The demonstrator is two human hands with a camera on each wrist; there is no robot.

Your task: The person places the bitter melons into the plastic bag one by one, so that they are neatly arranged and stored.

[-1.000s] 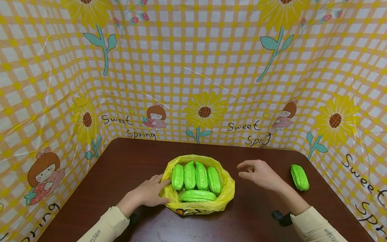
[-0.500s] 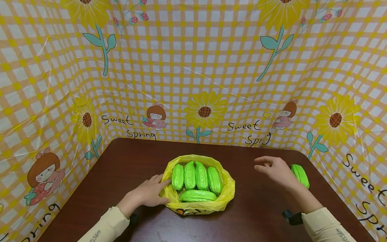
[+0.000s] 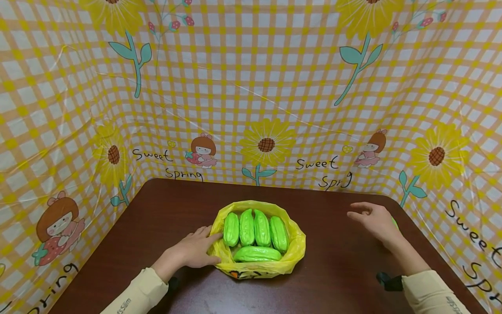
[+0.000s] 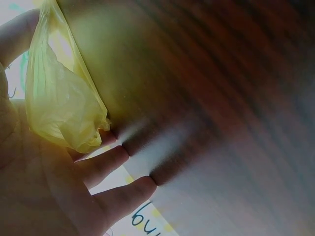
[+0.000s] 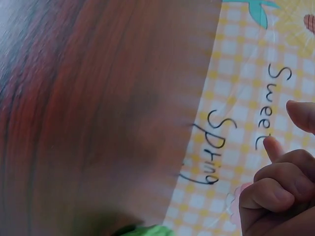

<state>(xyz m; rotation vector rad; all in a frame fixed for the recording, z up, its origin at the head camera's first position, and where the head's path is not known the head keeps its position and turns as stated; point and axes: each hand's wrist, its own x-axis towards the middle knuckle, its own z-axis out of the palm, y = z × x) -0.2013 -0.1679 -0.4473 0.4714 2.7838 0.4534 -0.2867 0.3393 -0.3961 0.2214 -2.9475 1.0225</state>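
Observation:
A yellow plastic bag with a rolled-down rim stands on the dark table, several bright green, ridged, cucumber-like toy vegetables inside it. Four fingers and thumb of my left hand rest spread at the bag's left side, touching its rim; in the left wrist view, fingertips meet the tabletop beside the bag. To the right, my right hand hovers over the table holding nothing, index finger and thumb apart and the other fingers curled. Behind it, mostly hidden, lies another green vegetable, its tip showing in the right wrist view.
The dark brown wooden table has rounded far corners. A checked yellow and white cloth with sunflower prints encloses it at the back and both sides. A black strap piece hangs by my right sleeve.
My right hand has moved right, away from the bag, and now covers most of the lone green vegetable in the head view. My left hand and the bag have stayed put.

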